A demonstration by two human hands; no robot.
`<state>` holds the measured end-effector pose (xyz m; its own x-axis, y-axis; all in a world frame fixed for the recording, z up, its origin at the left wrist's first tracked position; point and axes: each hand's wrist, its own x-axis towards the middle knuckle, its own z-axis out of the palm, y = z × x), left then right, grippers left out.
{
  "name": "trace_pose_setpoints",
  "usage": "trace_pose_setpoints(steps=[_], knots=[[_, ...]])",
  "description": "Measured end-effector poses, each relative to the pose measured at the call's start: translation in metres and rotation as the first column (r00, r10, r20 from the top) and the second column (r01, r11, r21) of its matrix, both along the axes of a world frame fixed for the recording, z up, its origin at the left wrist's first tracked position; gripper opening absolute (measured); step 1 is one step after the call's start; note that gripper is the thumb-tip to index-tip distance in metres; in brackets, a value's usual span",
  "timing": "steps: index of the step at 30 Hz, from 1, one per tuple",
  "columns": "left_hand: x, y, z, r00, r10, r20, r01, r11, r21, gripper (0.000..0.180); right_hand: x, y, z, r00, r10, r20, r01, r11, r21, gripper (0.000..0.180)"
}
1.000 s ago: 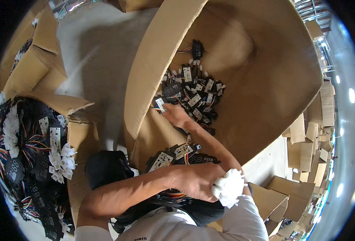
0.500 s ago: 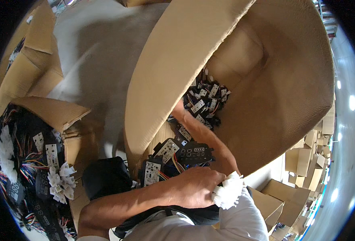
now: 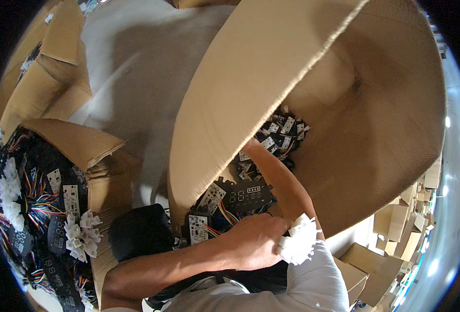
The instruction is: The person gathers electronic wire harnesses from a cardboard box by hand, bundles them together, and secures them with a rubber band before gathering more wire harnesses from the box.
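The bundle of circuit boards point(image 3: 230, 205) with coloured wires hangs from the left hand point(image 3: 253, 242), which is closed around the wires; white connectors point(image 3: 297, 242) stick out to the right. Its long axis runs up-left. The right hand is hidden behind the big cardboard box's point(image 3: 375, 130) flap, so its grip cannot be told.
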<state>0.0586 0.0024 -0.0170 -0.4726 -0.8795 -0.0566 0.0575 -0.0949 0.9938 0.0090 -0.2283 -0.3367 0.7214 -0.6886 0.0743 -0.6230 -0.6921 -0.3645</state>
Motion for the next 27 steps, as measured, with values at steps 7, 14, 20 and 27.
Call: trace_pose_setpoints(steps=[7,14,20,27], knots=[[-0.030,-0.004,0.008,0.994,0.102,-0.040,-0.107,0.983,-0.152,0.028,-0.113,-0.004,0.111,0.927,-0.344,0.149,0.259,0.875,0.409,0.034],[-0.023,-0.017,0.016,0.870,0.472,-0.143,-0.493,0.842,-0.219,0.023,-0.168,0.077,0.286,0.783,-0.572,0.246,0.411,0.772,0.486,0.025],[-0.021,-0.027,0.006,0.708,0.679,-0.194,-0.696,0.717,-0.030,0.026,-0.177,0.174,0.346,0.664,-0.502,0.554,0.474,0.856,0.208,0.023],[-0.049,-0.016,-0.004,0.736,0.509,-0.445,-0.521,0.847,0.107,0.042,-0.147,0.199,0.321,0.706,-0.438,0.556,0.250,0.889,0.384,0.023]])
